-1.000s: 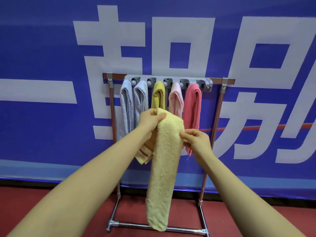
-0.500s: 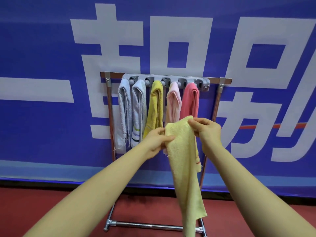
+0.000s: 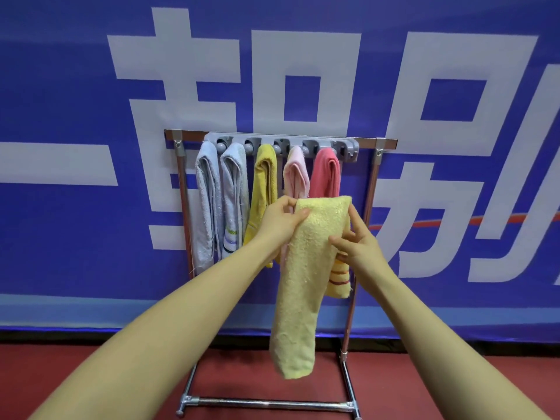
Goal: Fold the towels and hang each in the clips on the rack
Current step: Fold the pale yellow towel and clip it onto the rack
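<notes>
I hold a pale yellow towel (image 3: 303, 283) folded into a long strip, hanging down in front of the rack (image 3: 372, 183). My left hand (image 3: 280, 221) pinches its top left corner. My right hand (image 3: 357, 244) grips its right edge a little lower, with a striped end of the towel behind it. On the grey clip bar (image 3: 281, 145) hang several folded towels: two light grey (image 3: 207, 201) (image 3: 235, 198), a mustard yellow (image 3: 263, 189), a light pink (image 3: 297, 174) and a coral pink (image 3: 325, 174). The clip at the bar's right end (image 3: 345, 148) holds no towel.
A blue banner with large white characters (image 3: 303, 71) covers the wall behind the rack. The rack's metal base bar (image 3: 269, 403) rests on a red floor (image 3: 91, 383) near my feet.
The towel's top fold has spread wider and lies flat across between my hands. My left hand rose to the top left corner; my right hand dropped from the top to the right edge.
</notes>
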Available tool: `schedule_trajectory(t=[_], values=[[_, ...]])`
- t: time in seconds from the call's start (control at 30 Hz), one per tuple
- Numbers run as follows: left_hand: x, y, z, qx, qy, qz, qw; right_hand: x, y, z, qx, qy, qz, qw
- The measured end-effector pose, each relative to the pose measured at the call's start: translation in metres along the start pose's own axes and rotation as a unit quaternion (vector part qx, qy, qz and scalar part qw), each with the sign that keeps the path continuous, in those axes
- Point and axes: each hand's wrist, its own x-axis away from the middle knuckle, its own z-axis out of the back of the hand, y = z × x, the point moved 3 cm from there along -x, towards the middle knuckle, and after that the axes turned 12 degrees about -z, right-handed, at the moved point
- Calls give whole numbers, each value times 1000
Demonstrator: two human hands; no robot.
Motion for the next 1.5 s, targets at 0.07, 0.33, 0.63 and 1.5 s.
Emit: schedule_trajectory(t=[0.07, 0.33, 0.63, 1.5], values=[[-4, 3, 0, -52, -15, -29, 998, -3, 1, -2, -6, 18, 4, 1000], [-10, -4, 3, -29, -41, 48, 998, -5, -16, -7, -18, 166, 26, 986], [-1, -3, 0, 31, -23, 16, 999, -2, -21, 0, -33, 139, 41, 989], [1, -12, 7, 84, -76, 66, 991, -7, -12, -15, -92, 117, 20, 989]])
